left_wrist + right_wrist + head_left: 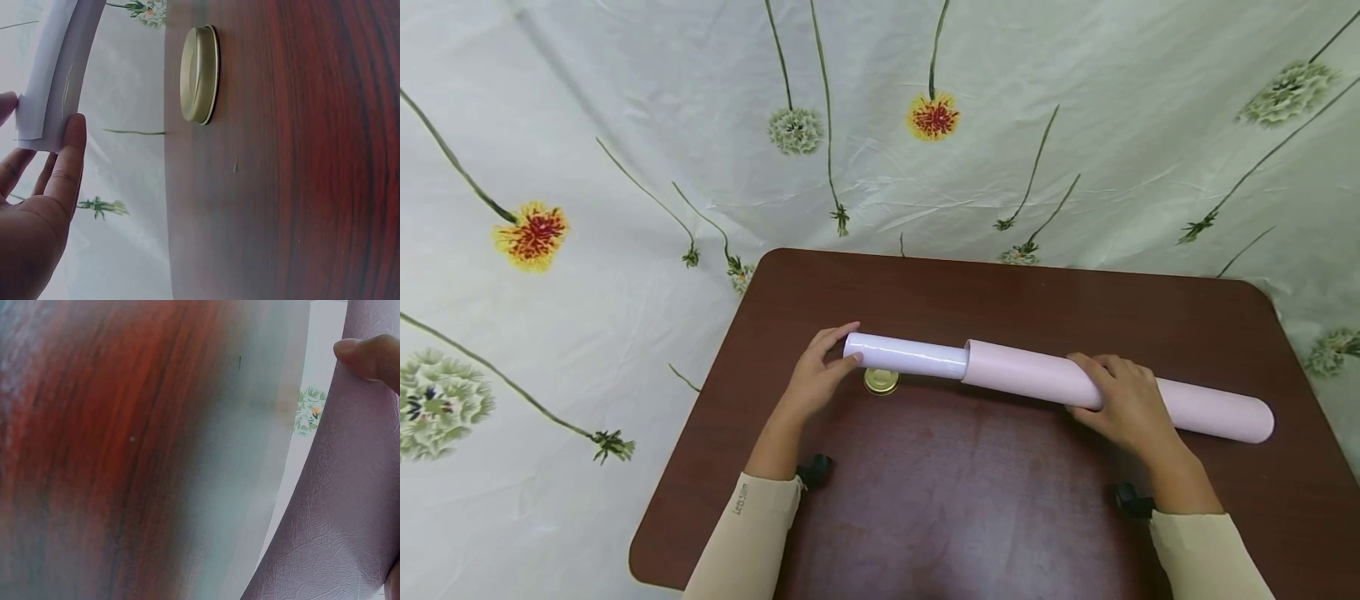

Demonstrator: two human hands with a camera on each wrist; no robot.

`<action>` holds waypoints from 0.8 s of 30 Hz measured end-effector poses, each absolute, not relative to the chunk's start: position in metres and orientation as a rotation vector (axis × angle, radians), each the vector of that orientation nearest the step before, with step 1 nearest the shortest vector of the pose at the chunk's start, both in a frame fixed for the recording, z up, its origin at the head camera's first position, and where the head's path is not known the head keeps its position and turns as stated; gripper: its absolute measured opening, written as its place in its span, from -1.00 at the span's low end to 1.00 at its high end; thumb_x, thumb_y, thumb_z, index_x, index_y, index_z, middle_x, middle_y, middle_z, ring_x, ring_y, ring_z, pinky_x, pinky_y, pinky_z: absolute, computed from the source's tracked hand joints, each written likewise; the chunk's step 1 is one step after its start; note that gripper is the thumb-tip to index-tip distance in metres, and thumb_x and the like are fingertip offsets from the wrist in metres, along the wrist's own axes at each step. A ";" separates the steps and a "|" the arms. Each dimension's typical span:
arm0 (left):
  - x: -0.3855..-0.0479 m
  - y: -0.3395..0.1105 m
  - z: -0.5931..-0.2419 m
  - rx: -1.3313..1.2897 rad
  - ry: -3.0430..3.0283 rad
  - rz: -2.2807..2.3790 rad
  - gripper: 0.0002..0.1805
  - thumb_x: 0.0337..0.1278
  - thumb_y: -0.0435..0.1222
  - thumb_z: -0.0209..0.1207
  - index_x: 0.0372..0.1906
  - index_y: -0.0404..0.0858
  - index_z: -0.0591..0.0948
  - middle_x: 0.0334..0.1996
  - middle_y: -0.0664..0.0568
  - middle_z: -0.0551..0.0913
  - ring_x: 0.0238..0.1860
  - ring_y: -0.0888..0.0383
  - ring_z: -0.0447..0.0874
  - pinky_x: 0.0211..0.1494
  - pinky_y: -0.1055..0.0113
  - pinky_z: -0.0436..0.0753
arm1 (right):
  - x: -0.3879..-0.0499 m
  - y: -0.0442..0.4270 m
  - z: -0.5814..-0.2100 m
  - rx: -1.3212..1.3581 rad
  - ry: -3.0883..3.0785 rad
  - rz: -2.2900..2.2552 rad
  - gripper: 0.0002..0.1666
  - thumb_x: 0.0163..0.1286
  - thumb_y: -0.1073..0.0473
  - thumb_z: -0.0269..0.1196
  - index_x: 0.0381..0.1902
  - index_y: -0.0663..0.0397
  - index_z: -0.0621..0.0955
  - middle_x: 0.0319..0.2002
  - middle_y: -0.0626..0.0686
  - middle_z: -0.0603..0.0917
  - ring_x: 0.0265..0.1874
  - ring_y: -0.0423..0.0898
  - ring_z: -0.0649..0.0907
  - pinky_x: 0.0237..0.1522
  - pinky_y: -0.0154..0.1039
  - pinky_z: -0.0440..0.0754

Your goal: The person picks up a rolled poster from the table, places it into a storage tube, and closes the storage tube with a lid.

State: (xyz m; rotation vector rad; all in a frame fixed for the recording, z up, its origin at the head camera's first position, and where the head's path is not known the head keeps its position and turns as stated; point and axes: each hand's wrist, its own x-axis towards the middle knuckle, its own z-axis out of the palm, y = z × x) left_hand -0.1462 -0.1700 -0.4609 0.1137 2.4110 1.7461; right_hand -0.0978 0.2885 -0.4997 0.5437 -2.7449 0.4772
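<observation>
A pink tube lies slantwise above the brown table, and a glossy white roll sticks out of its left end. My left hand holds the roll's free end between thumb and fingers; in the left wrist view the fingers of my left hand sit round the white roll's end. Around the middle of the pink tube my right hand is curled. The right wrist view shows the thumb of my right hand on the textured pink tube.
A round gold lid lies on the table just below the white roll, also seen in the left wrist view. Behind the table hangs a pale cloth with printed flowers. Dark wrist mounts show at both wrists.
</observation>
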 end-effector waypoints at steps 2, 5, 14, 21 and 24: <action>-0.149 -0.172 -0.471 0.132 2.418 1.765 -0.40 0.32 -0.35 0.26 0.44 -0.18 0.45 0.34 -0.14 0.39 0.37 -0.06 0.41 0.37 0.04 0.55 | -0.098 0.289 -0.500 0.542 -2.743 0.480 -0.05 -0.12 0.04 0.58 0.29 -0.10 0.48 -0.09 0.21 0.62 -0.07 0.25 0.61 0.00 0.27 0.40; -0.152 -0.174 -0.481 0.156 2.425 1.786 -0.39 0.31 -0.35 0.26 0.45 -0.17 0.44 0.33 -0.12 0.40 0.38 -0.05 0.41 0.35 0.07 0.56 | -0.098 0.288 -0.500 0.538 -2.744 0.480 -0.05 -0.12 0.05 0.59 0.29 -0.09 0.48 -0.09 0.21 0.62 -0.06 0.26 0.61 0.01 0.27 0.40; -0.151 -0.168 -0.481 0.165 2.375 1.825 -0.38 0.31 -0.38 0.25 0.45 -0.18 0.43 0.36 -0.12 0.40 0.36 -0.07 0.43 0.24 0.36 0.62 | -0.096 0.287 -0.500 0.519 -2.729 0.480 -0.06 -0.13 0.08 0.61 0.28 -0.10 0.50 -0.09 0.21 0.64 -0.06 0.25 0.63 -0.01 0.27 0.42; -0.150 -0.164 -0.479 0.164 2.343 1.838 -0.38 0.32 -0.39 0.22 0.46 -0.22 0.40 0.41 -0.12 0.40 0.44 -0.10 0.39 0.39 -0.02 0.52 | -0.096 0.288 -0.500 0.524 -2.717 0.488 -0.06 -0.13 0.08 0.61 0.28 -0.09 0.50 -0.09 0.21 0.64 -0.05 0.26 0.62 -0.02 0.26 0.42; -0.150 -0.162 -0.481 0.165 2.338 1.836 -0.39 0.33 -0.37 0.22 0.45 -0.22 0.41 0.42 -0.09 0.44 0.43 -0.08 0.42 0.39 -0.03 0.52 | -0.096 0.287 -0.499 0.532 -2.712 0.484 -0.05 -0.13 0.07 0.61 0.28 -0.08 0.50 -0.08 0.22 0.64 -0.05 0.27 0.62 -0.01 0.27 0.42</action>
